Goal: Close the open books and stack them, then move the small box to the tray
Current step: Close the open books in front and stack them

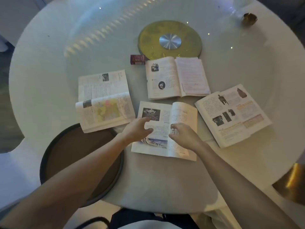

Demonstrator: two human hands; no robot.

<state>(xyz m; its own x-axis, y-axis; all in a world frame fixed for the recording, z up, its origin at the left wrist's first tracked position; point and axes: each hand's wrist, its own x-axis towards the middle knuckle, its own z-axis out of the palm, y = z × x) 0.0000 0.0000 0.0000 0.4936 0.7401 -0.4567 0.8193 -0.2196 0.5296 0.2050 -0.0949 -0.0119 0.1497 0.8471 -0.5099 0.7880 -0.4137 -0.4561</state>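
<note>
Several open books lie on the round white table (49, 66). The nearest open book (184, 113) lies in front of me. My left hand (137, 129) hovers over its left page with fingers apart, holding nothing. My right hand (183, 135) rests over its middle with fingers curled loosely. Another open book (102, 100) lies at the left, one (176, 76) behind, one (234, 114) at the right. The small dark red box (137, 59) sits behind the books. The round dark tray (66, 146) sits near left, partly under my left forearm.
A round gold disc (148, 37) with a silver hub lies at the table's centre, just behind the small box. A small brass cup (249, 19) stands at the far right. A gold object (292, 182) pokes in at the near right edge.
</note>
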